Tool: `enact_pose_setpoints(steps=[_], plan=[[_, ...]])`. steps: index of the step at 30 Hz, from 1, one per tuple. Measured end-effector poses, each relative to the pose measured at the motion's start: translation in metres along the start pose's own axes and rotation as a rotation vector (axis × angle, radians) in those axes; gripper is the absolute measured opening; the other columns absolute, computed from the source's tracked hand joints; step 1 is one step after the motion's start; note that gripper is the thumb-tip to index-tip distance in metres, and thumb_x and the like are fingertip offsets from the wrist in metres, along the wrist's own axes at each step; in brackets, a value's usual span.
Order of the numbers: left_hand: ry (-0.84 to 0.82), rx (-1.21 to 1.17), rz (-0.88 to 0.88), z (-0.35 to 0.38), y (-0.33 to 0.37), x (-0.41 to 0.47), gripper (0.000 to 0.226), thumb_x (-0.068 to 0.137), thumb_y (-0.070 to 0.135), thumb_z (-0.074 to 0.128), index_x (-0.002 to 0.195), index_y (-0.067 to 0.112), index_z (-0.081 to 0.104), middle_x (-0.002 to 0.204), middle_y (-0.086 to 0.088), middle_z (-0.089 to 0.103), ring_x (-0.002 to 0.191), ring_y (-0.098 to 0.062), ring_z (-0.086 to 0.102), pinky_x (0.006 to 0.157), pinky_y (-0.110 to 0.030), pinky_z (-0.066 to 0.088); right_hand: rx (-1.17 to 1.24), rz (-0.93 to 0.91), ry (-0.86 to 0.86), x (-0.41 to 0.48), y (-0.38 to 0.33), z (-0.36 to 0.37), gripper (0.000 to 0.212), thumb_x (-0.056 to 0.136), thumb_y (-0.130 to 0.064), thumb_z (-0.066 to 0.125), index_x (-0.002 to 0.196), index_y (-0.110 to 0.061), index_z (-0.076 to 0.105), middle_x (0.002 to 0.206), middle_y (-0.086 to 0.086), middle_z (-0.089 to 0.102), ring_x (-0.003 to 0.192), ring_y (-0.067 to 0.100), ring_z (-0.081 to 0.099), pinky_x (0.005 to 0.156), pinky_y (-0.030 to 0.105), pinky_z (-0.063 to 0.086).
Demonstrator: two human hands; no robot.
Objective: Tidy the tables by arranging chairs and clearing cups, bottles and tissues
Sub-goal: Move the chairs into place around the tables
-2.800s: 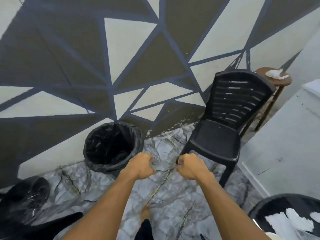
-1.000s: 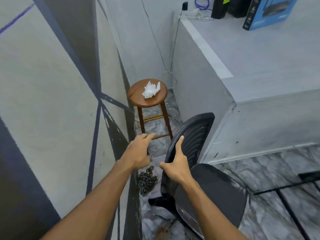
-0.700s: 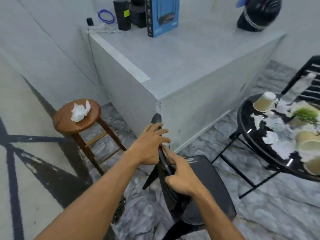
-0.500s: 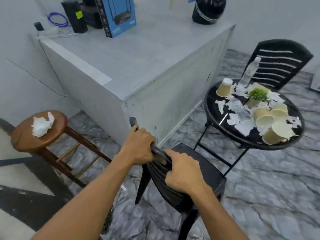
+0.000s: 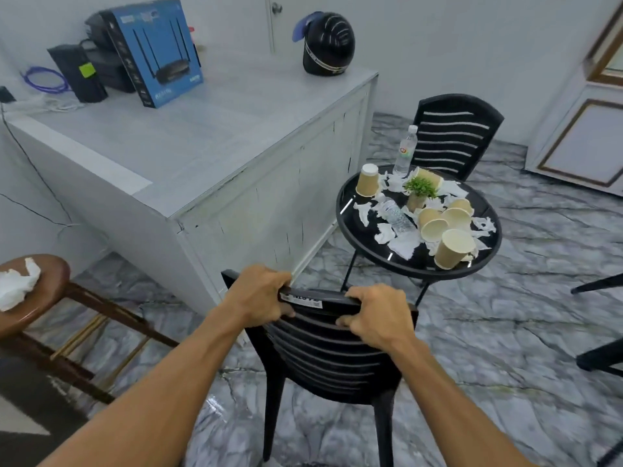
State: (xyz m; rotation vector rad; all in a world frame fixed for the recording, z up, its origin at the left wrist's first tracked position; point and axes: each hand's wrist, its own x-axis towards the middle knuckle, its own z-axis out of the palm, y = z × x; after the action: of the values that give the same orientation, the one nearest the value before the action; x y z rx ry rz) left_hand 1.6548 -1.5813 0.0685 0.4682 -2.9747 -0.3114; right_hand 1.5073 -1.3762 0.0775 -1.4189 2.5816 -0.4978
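Both hands grip the top rail of a black plastic chair.

Fingers of the left hand (image 5: 259, 294) and right hand (image 5: 374, 315) curl over the top edge of the slatted chair (image 5: 323, 358), thumbs tucked on the near side; the chair is right in front of the person, its back turned to them. Beyond it, near but apart, a round black table (image 5: 354, 230) is strewn with paper cups (image 5: 453, 247), crumpled tissues (image 5: 401, 246), a lying bottle (image 5: 397, 217), an upright bottle (image 5: 406, 150) and a small plant (image 5: 419, 188). A second chair (image 5: 455, 136) stands at the table's far side. At left, a wooden stool (image 5: 50, 274) bears a tissue wad (image 5: 15, 284).
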Motion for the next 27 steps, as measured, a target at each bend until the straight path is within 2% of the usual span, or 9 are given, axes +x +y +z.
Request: enact_pose_setpoints(steps=[4,7,11,15,17,19,21,24,27], plan=[[0.061,0.038,0.067,-0.004,0.036,0.019,0.049,0.062,0.056,0.086,0.08,0.018,0.06,0.059,0.011,0.043,0.055,-0.016,0.041,0.053,-0.029,0.027,0.11,0.013,0.044,0.009,0.05,-0.024,0.035,0.059,-0.055,0.087,0.08,-0.032,0.07,0.067,-0.012,0.066,0.072,0.008,0.06,0.068,0.029,0.044],[0.039,0.049,0.012,0.008,0.046,0.027,0.047,0.066,0.056,0.083,0.083,0.022,0.056,0.062,0.01,0.047,0.059,-0.015,0.043,0.054,-0.031,0.028,0.106,0.025,0.014,0.019,0.065,-0.014,0.033,0.063,-0.049,0.086,0.083,-0.03,0.068,0.077,-0.01,0.057,0.079,0.012,0.053,0.068,0.028,0.035],[0.066,0.018,0.02,0.033,0.048,0.028,0.054,0.067,0.062,0.081,0.08,0.021,0.049,0.061,0.01,0.044,0.057,-0.015,0.042,0.055,-0.03,0.034,0.083,0.021,0.005,0.022,0.082,0.01,0.03,0.066,-0.043,0.083,0.078,-0.028,0.06,0.075,-0.012,0.059,0.084,0.015,0.056,0.074,0.032,0.039],[0.12,0.01,0.004,0.037,0.04,0.037,0.055,0.065,0.066,0.078,0.092,0.023,0.057,0.076,0.013,0.048,0.073,-0.011,0.042,0.067,-0.028,0.036,0.075,0.005,-0.009,0.034,0.09,-0.001,0.036,0.068,-0.044,0.084,0.074,-0.034,0.05,0.07,-0.017,0.049,0.08,0.012,0.049,0.073,0.032,0.031],[0.115,-0.003,-0.016,0.037,0.026,0.039,0.064,0.06,0.065,0.082,0.103,0.023,0.06,0.086,0.012,0.055,0.082,-0.009,0.043,0.076,-0.028,0.036,0.089,0.004,-0.008,0.042,0.088,-0.005,0.033,0.067,-0.043,0.085,0.076,-0.032,0.055,0.073,-0.016,0.054,0.081,0.011,0.05,0.073,0.032,0.035],[0.082,0.004,-0.036,0.036,0.011,0.043,0.067,0.058,0.061,0.085,0.106,0.024,0.057,0.089,0.012,0.057,0.087,-0.012,0.048,0.077,-0.028,0.036,0.096,0.011,0.009,0.049,0.089,-0.004,0.031,0.065,-0.044,0.085,0.083,-0.031,0.062,0.08,-0.014,0.061,0.085,0.012,0.054,0.078,0.033,0.043],[0.067,-0.009,-0.049,0.032,0.005,0.051,0.064,0.059,0.059,0.086,0.103,0.026,0.055,0.088,0.013,0.054,0.089,-0.014,0.051,0.073,-0.029,0.036,0.088,0.02,0.021,0.057,0.093,-0.003,0.04,0.06,-0.052,0.084,0.09,-0.033,0.065,0.085,-0.015,0.062,0.089,0.012,0.055,0.083,0.035,0.046],[0.061,-0.037,-0.048,0.025,-0.001,0.073,0.063,0.063,0.057,0.085,0.109,0.026,0.055,0.095,0.011,0.057,0.093,-0.013,0.051,0.076,-0.031,0.042,0.033,0.018,0.011,0.077,0.095,-0.006,0.069,0.044,-0.072,0.08,0.1,-0.035,0.065,0.091,-0.017,0.062,0.091,0.01,0.054,0.078,0.03,0.042],[0.09,-0.046,0.006,0.028,-0.023,0.09,0.069,0.063,0.058,0.084,0.118,0.027,0.057,0.107,0.006,0.066,0.1,-0.018,0.058,0.079,-0.034,0.046,0.004,0.081,0.024,0.101,0.091,-0.008,0.063,0.043,-0.067,0.085,0.093,-0.034,0.065,0.085,-0.015,0.065,0.087,0.012,0.059,0.071,0.027,0.037]])
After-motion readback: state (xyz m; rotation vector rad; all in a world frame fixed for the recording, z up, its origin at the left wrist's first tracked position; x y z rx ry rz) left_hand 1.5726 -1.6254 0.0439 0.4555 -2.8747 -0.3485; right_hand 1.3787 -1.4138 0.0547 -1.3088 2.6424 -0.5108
